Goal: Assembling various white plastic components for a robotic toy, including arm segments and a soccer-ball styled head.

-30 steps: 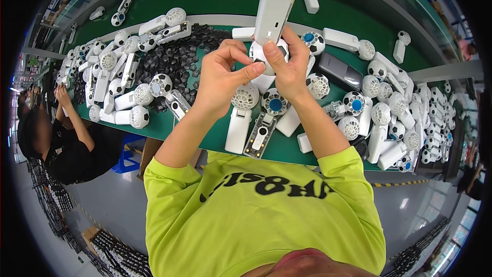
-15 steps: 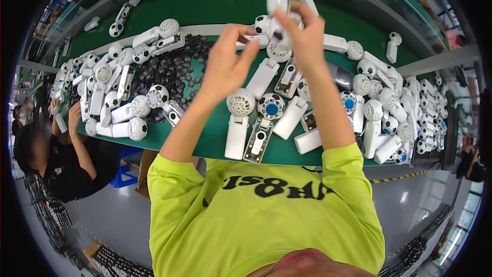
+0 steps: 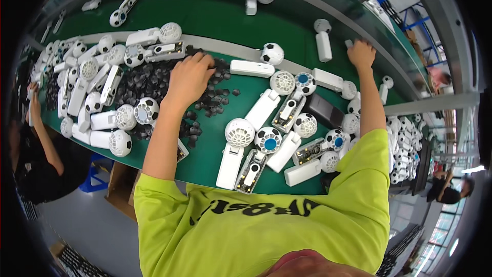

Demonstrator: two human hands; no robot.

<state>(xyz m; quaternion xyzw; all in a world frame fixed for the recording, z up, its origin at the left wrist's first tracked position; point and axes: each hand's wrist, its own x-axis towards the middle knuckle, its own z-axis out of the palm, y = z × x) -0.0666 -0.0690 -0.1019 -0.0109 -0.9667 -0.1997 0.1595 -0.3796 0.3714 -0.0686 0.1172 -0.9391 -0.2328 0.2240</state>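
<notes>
- Black fan blades (image 3: 154, 84) lie in a heap on the green worktable (image 3: 215, 20), between white handheld fans on the left and half-built ones in the middle; we judge that we are picking a part from this heap.
- Our left hand (image 3: 189, 78) rests palm-down on the heap's far edge, fingers curled into the pieces; whether a blade is pinched we cannot tell.
- Our right hand (image 3: 362, 54) is stretched far out to the upper belt, fingers bent down on its edge, just beside a white handheld fan (image 3: 323, 41), holding nothing that we can see.
- Next we would need one blade alone, lifted clear of its neighbours.
</notes>
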